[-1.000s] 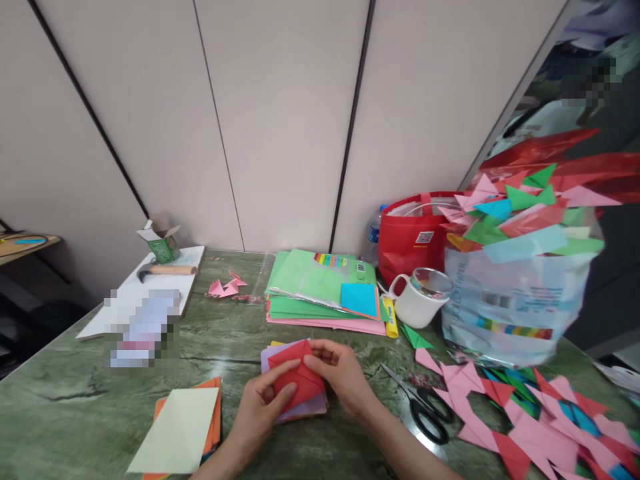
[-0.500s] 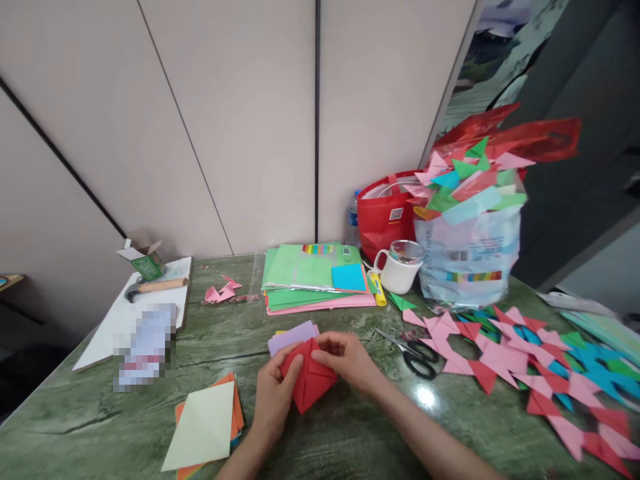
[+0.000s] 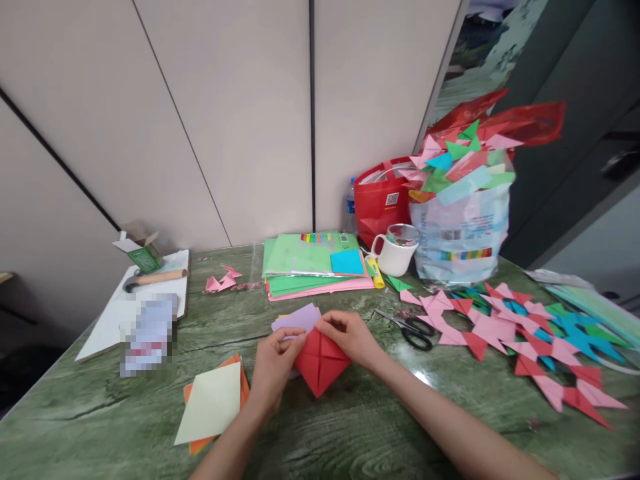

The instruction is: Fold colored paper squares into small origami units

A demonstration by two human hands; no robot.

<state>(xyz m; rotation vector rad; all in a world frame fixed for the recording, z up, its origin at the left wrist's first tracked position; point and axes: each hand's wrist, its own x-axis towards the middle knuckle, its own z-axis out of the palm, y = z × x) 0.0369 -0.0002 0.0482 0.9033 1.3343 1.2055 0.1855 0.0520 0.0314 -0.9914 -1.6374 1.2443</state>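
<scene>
A red folded sheet of origami paper (image 3: pixel 321 363) is held between my two hands, its creased flaps meeting in a cross and one corner pointing toward me. My left hand (image 3: pixel 277 363) pinches its upper left edge with thumb and fingers. My right hand (image 3: pixel 350 337) grips the top corner, thumb on the near face. Just behind the hands lie lilac paper squares (image 3: pixel 305 315), partly covered. To the left is a pile of paper squares with a pale yellow sheet (image 3: pixel 210 403) on top.
Black scissors (image 3: pixel 416 332) lie right of my hands, beside linked pink and red folded pieces (image 3: pixel 493 327). Behind are stacked paper packs (image 3: pixel 295 257), a white mug (image 3: pixel 395 257), a red bag (image 3: pixel 377 210) and a full plastic bag (image 3: pixel 455 233). A hammer (image 3: pixel 157 279) rests on a white board at left.
The red paper has been turned and now shows a wider, flatter diamond with crossing creases. My left hand has shifted to its upper left edge. The camera view has shifted slightly.
</scene>
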